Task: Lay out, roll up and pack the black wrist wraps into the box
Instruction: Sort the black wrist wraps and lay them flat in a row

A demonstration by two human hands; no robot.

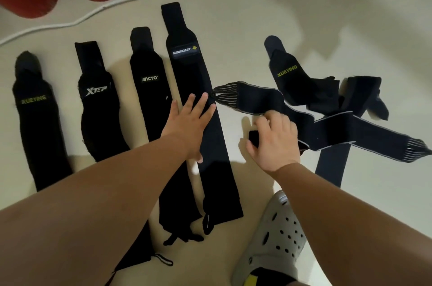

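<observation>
Layout step, nothing rolled yet
Our left grip (187,122), fingers flat, pins the long black fabric wrap (190,75) straight; our right grip (275,138) pinches the grey-edged black elastic wrap (254,98).

The right hand (274,138) grips one strap (252,98) on the floor (245,17). Just left of the grip lies the MANUEKLEAR wrap (212,152), with the left hand (189,122) flat on it. Further left, three wraps (98,110) lie side by side. To the right of the grip and behind it, other wraps lie crossed in a heap (332,129). Before the grip stands a shoe (275,234).
</observation>
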